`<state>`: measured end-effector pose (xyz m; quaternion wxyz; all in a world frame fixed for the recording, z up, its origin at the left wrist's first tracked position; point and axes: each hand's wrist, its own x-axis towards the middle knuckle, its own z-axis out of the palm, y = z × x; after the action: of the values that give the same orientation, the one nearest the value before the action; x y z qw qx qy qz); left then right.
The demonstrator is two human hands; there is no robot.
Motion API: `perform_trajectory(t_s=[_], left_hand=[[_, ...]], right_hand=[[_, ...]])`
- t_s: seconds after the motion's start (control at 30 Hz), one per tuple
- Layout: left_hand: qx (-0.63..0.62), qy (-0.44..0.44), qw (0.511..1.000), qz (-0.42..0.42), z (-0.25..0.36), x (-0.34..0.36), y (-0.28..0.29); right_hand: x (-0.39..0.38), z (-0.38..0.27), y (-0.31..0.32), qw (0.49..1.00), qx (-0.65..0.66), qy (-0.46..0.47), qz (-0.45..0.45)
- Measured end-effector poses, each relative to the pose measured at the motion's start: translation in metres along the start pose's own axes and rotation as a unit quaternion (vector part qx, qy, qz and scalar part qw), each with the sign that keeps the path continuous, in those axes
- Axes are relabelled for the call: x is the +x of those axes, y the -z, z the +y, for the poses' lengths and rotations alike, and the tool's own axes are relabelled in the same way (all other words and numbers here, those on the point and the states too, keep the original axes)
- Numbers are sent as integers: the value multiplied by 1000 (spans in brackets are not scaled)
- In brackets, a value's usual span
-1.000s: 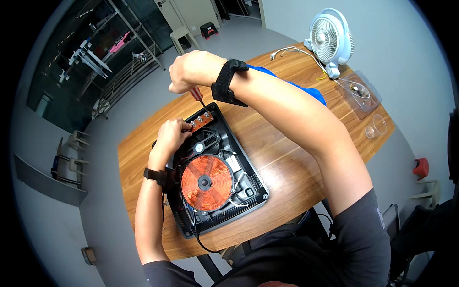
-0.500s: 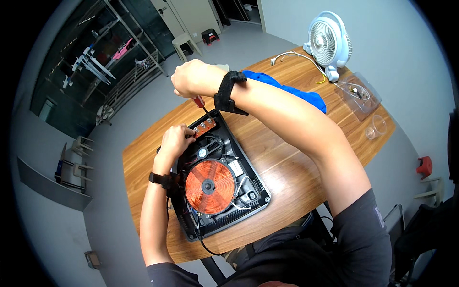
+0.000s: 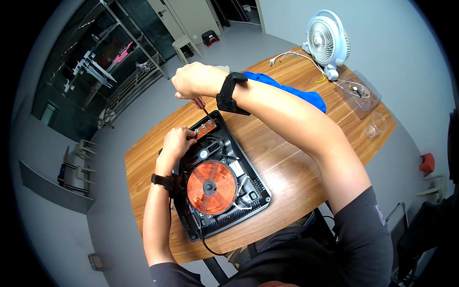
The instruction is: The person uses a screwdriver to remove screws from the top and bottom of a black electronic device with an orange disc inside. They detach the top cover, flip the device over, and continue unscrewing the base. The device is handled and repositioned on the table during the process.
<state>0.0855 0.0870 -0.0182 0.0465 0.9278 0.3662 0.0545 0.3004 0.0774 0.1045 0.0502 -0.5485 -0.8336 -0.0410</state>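
My right hand is closed around a red-handled screwdriver, whose dark shaft angles down to a small orange board with silver fittings. My left hand has its fingers bent and pressed at the near end of that board. The board sits at the far end of an opened black appliance housing. Inside it are a round copper coil, a black fan and white wires. Both wrists wear black straps.
The wooden table carries a white fan with cables, blue cloth, a clear tray with small parts and a clear cup. Beyond it stand a metal rack, stools and a red stool.
The whole view has shifted slightly, with table and housing sitting a little lower and rightward. My right hand appears slightly lower with the screwdriver; my left hand stays at the board.
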Motion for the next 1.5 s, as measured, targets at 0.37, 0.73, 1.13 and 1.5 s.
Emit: perform_trajectory(t_s=[0.37, 0.73, 1.13, 1.5], left_hand=[[1, -4, 1000, 0, -1, 0, 0], [-3, 17, 1000, -19, 1, -3, 5], [8, 16, 1000, -13, -2, 0, 0], [4, 13, 1000, -12, -5, 2, -3]], right_hand=[[-9, 4, -11, 995, 67, 10, 67], [-15, 3, 3, 997, 69, -15, -25], [-6, -3, 0, 999, 27, -45, 8], [-3, 7, -8, 999, 13, 29, 33]])
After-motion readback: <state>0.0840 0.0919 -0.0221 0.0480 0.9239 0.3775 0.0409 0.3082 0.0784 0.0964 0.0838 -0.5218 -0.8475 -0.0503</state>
